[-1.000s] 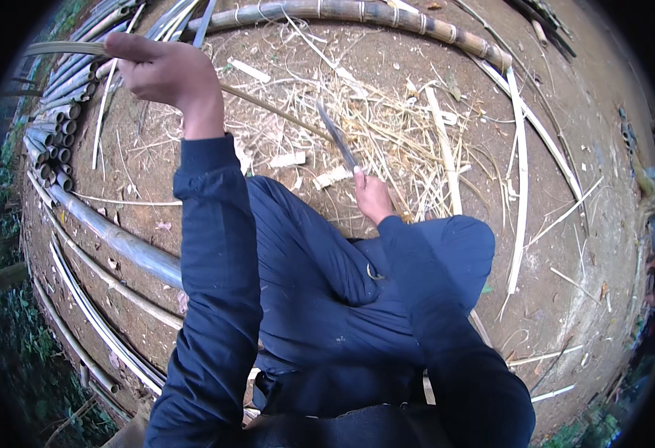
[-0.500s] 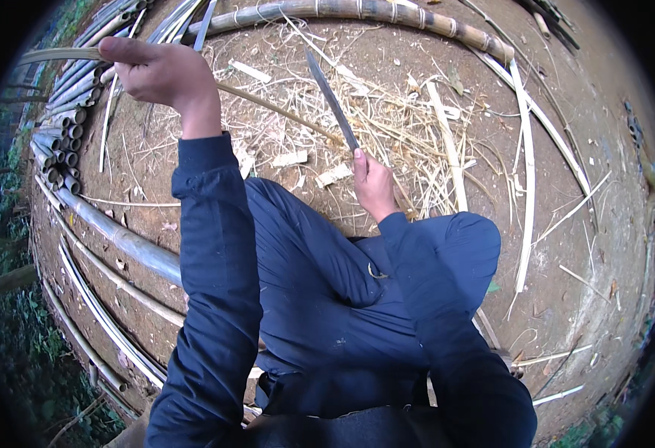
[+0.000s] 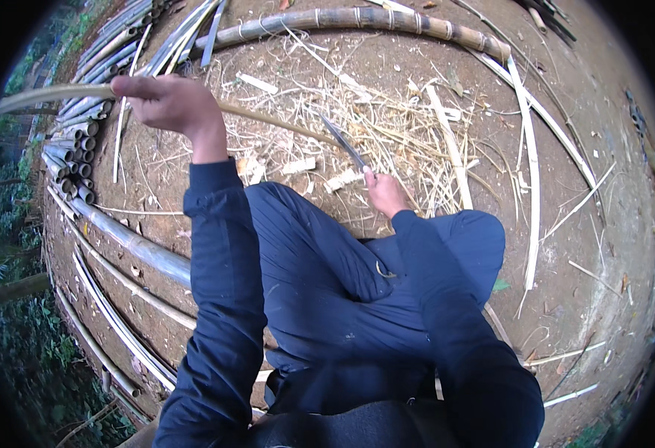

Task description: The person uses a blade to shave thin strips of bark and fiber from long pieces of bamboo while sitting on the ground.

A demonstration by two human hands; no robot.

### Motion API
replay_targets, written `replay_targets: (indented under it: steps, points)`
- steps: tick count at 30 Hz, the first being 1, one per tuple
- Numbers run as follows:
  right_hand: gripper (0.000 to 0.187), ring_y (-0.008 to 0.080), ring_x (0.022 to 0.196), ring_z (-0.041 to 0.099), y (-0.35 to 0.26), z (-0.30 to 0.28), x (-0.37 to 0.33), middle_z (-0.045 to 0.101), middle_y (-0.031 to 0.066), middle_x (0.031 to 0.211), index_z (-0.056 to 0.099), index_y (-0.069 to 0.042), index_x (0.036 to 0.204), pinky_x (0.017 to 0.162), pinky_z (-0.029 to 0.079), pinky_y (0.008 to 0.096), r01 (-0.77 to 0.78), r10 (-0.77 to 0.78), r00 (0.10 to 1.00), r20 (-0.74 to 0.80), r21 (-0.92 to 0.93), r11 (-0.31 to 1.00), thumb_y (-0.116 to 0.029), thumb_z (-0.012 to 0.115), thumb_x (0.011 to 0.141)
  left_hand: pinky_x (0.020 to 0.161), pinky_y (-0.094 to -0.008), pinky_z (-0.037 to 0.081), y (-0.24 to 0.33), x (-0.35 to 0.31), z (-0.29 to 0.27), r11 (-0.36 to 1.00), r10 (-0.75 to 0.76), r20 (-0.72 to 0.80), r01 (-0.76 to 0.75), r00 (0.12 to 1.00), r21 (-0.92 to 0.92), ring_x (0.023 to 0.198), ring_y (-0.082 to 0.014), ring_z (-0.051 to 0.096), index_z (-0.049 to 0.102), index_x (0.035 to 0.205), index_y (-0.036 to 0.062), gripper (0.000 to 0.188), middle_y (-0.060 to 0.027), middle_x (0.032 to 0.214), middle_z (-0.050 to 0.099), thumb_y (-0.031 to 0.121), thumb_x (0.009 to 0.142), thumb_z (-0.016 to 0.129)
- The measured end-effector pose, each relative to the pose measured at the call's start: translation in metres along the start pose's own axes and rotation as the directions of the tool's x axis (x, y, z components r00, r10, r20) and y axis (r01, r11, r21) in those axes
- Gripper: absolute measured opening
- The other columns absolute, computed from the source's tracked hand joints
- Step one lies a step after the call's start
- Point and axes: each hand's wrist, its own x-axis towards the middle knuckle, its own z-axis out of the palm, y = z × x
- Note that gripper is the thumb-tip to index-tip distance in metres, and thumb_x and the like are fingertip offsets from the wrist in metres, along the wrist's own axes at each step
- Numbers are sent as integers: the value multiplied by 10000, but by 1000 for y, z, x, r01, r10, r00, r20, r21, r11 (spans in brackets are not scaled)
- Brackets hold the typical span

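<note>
My left hand [image 3: 176,112], at the upper left, is closed around a long thin bamboo strip [image 3: 267,120]. One end of the strip bends away past my thumb to the left; the other slants down to the right, over the shavings. In front of my right knee, my right hand [image 3: 385,193] grips a knife [image 3: 344,142] by its handle, which the fingers mostly hide. The dark blade points away and to the left, and appears to meet or cross the strip near its right end. Whether they touch, I cannot tell.
Pale shavings [image 3: 409,142] litter the dirt before my crossed legs [image 3: 320,254]. A thick bamboo pole [image 3: 335,18] lies across the far side. Cut bamboo tubes [image 3: 81,153] are stacked at left, near another pole [image 3: 144,248]. Split strips [image 3: 529,179] lie at right.
The knife has dropped nearer the ground, its blade swinging down and left toward the strip. My left hand, still holding the strip, has come slightly nearer. The whole view has shifted a little.
</note>
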Motion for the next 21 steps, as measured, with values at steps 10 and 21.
replay_targets:
  steps: [10,21]
  points:
    - [689,401,527,610,1,3,5,593,243,576,698,8,739,577,469,515,49,-46,994,-94,27,998,-540,408,1039,431,-253,356,-7,0,-10,1000,28,25,-28,999,-15,447,-103,366,337,658,163,689,30,529,323,742,980,151]
    - [625,420,572,623,15,4,-3,586,240,581,630,16,696,595,468,532,69,-75,987,-141,-44,997,-482,469,1037,440,-245,372,2,-11,-2,993,103,-4,-103,995,-54,406,-83,290,275,625,198,646,63,486,278,701,1006,139]
